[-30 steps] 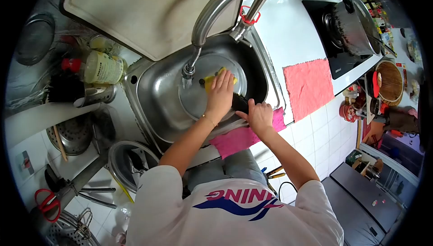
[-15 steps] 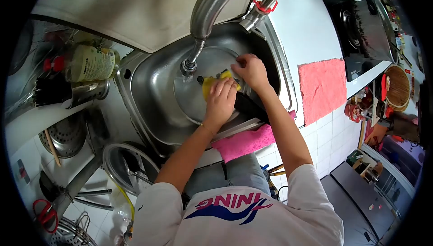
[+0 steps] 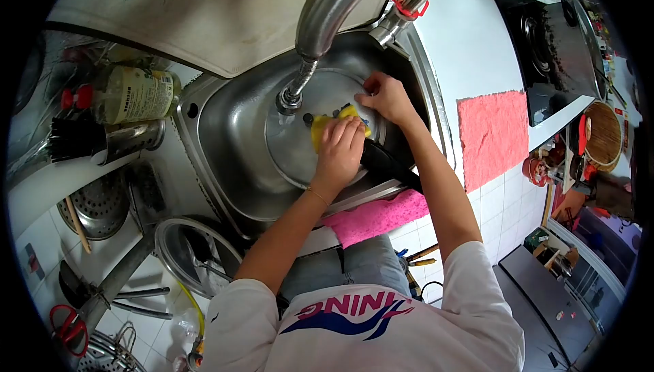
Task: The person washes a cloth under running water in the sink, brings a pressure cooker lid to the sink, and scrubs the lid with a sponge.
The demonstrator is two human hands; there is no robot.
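Note:
In the steel sink [image 3: 228, 127] lies a round grey metal pan [image 3: 289, 157], its black handle [image 3: 390, 165] pointing toward the near right edge and passing under my right forearm. My left hand [image 3: 339, 150] presses a yellow cloth or sponge [image 3: 317, 129] with dark marks against the pan's inner face, fingers curled over it. At the pan's far right rim, my right hand [image 3: 388, 99] pinches the edge between thumb and fingers. The fingertips there are partly hidden.
The curved faucet [image 3: 320, 11] hangs over the pan. A pink cloth [image 3: 375, 219] drapes over the sink's front edge, and a coral cloth [image 3: 494, 137] lies on the right counter. On the left stand a detergent bottle [image 3: 143, 95] and a glass lid [image 3: 197, 253].
The pan's black handle shows more from under my right forearm. Both hands stay on the cloth and rim, while the whole view has shifted slightly.

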